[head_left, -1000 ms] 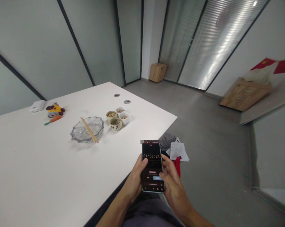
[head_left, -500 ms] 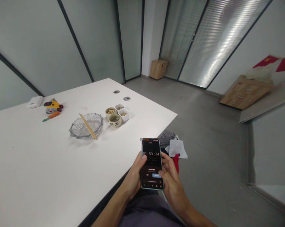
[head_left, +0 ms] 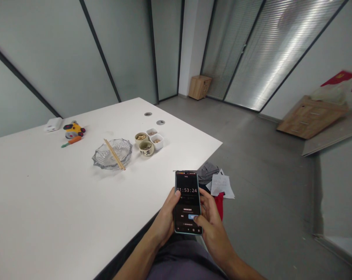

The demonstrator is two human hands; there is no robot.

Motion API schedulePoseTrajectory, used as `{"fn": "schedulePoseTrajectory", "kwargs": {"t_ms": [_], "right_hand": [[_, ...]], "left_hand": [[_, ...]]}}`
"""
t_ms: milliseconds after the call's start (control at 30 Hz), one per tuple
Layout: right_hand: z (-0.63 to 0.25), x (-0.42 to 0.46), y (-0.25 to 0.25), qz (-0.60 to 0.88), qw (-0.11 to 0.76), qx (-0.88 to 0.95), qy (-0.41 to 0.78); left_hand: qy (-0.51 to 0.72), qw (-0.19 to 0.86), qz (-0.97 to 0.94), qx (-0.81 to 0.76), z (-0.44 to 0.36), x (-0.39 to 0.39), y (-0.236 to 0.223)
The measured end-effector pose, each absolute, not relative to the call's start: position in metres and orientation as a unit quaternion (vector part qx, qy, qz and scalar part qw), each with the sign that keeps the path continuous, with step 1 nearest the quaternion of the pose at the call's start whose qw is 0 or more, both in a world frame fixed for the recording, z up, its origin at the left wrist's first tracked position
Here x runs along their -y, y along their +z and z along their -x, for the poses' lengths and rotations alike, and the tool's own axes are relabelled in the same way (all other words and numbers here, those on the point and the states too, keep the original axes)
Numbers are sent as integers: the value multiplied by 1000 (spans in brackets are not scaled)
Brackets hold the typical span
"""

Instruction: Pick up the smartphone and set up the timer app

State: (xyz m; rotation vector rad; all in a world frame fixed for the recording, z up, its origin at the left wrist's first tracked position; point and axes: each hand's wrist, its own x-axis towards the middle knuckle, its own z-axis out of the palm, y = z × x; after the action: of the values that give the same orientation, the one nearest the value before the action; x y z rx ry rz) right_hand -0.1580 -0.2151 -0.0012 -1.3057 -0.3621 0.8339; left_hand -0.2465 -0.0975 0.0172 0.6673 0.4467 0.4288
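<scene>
Head view: both my hands grip a phone [head_left: 188,202] upright in front of me, just off the near edge of the white tabletop [head_left: 47,202]. My left hand [head_left: 165,217] wraps its left side, thumb on the screen edge. My right hand [head_left: 211,223] closes on the right side, thumb pressing the lower screen. Screen reads 01:53:24.

On the tabletop, well apart from the phone: glass dish [head_left: 113,153] with chopsticks [head_left: 114,154] lying across it, just beside it two round cups [head_left: 144,143] and two small white square cups [head_left: 155,138]. Far left: yellow toy [head_left: 73,129], carrot toy [head_left: 72,141], white box [head_left: 53,124]. Papers and clothes [head_left: 218,182] on the floor beyond the phone.
</scene>
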Motion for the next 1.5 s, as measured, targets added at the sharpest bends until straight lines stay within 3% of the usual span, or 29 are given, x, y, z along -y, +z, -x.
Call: {"fn": "schedulePoseTrajectory", "kwargs": {"t_ms": [1233, 1500], "right_hand": [[170, 214, 9, 567, 706, 155, 396], [174, 219, 2, 564, 692, 197, 405]], "left_hand": [[195, 900, -307, -242, 257, 103, 26], [278, 839, -349, -310, 257, 101, 24]]}}
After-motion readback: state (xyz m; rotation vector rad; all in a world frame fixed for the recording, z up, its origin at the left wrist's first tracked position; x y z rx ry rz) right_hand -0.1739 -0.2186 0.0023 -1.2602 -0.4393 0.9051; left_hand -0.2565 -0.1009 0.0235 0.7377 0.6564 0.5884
